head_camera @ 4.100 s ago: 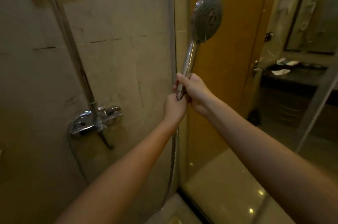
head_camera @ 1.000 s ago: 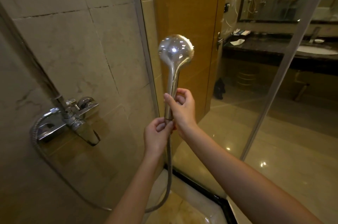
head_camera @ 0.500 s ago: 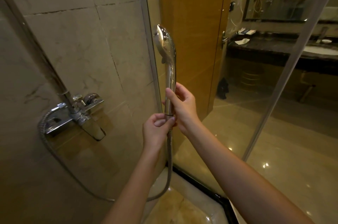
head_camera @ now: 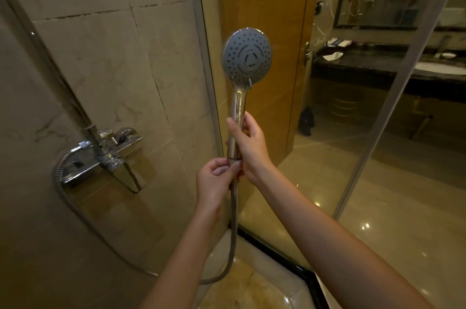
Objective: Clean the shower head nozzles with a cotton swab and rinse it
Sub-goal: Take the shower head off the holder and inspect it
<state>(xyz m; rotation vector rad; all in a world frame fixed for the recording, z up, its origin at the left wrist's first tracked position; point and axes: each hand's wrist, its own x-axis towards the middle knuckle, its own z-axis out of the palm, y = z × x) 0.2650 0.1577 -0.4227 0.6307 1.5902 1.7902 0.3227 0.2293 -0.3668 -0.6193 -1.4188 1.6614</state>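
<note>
The chrome shower head point(head_camera: 246, 56) stands upright in front of me, its grey nozzle face turned toward the camera. My right hand point(head_camera: 248, 143) grips the chrome handle from the right. Just below it, my left hand point(head_camera: 216, 180) pinches the base of the handle where the metal hose point(head_camera: 233, 228) joins. The hose hangs down and loops left toward the wall faucet. No cotton swab is in view.
The chrome mixer faucet point(head_camera: 106, 157) sits on the tiled wall at the left, under a riser pipe. A glass shower screen point(head_camera: 353, 132) stands to the right, with a wooden door point(head_camera: 262, 5) behind it. Beyond the glass are a dark vanity counter point(head_camera: 378, 63) and a mirror.
The shower head has been turned about its handle: its chrome back faced me, then its edge, and now the nozzle face. Both hands have stayed on the handle.
</note>
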